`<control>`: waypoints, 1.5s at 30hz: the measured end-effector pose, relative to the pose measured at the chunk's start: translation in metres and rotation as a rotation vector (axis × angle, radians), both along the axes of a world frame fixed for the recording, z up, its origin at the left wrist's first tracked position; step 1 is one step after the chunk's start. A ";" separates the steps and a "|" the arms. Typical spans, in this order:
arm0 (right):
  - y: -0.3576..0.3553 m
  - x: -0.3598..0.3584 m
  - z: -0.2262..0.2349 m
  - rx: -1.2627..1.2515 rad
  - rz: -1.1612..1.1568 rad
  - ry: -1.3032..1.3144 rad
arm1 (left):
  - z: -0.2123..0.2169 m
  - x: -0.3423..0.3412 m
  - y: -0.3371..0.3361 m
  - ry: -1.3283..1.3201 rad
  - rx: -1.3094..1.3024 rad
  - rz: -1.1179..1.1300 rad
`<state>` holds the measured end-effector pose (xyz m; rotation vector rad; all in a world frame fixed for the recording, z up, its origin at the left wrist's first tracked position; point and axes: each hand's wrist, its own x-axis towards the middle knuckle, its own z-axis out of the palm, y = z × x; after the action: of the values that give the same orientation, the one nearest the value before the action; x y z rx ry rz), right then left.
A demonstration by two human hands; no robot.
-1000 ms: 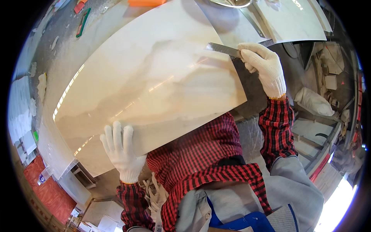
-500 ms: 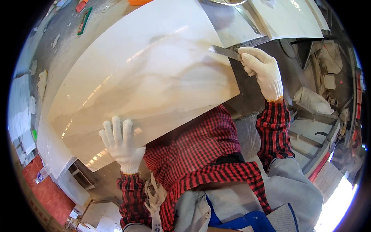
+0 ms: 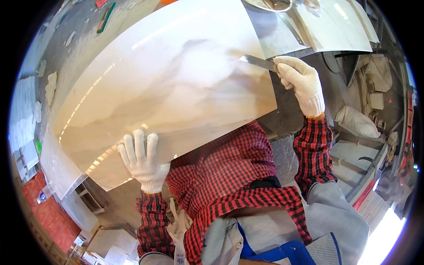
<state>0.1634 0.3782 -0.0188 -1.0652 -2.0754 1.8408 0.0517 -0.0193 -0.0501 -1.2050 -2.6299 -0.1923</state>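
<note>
A large glossy slab [image 3: 207, 95], white with beige and grey veining like polished stone or tile, lies tilted in front of me. Its near edge reaches my checked clothing. My left hand [image 3: 142, 161], in a white knitted glove, rests on the slab's near left part with the fingers stretched out and the thumb at the near edge. Beyond the right edge, my gloved right hand [image 3: 301, 81] pinches a flat metal blade [image 3: 258, 62] between thumb and fingers. The blade's tip reaches over the slab's right margin; whether it touches the surface I cannot tell.
More pale slabs [image 3: 338, 28] and a round metal-rimmed bowl [image 3: 271, 5] are at the far right. A green tool [image 3: 105, 17] lies on the dusty surface at far left. To the right are a white sack [image 3: 357, 122] and a frame [image 3: 373, 165]. A plastic bottle [image 3: 45, 193] is at lower left.
The view has shifted slightly and the light reflections on the slab have moved. Both hands keep almost the same places; my right hand still holds the blade by the slab's right edge.
</note>
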 end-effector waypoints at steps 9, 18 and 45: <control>-0.005 -0.005 0.001 -0.002 0.013 0.002 | -0.020 0.005 -0.015 0.113 0.010 0.018; -0.008 -0.013 0.003 0.023 0.053 0.000 | -0.015 0.002 -0.011 0.122 0.024 -0.028; -0.002 -0.027 0.003 0.160 0.246 0.032 | 0.016 0.009 -0.008 -0.088 0.052 -0.001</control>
<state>0.1368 0.3759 -0.0153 -0.7667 -2.3785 1.7421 0.0610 -0.0277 -0.0345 -1.2073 -2.6817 -0.3188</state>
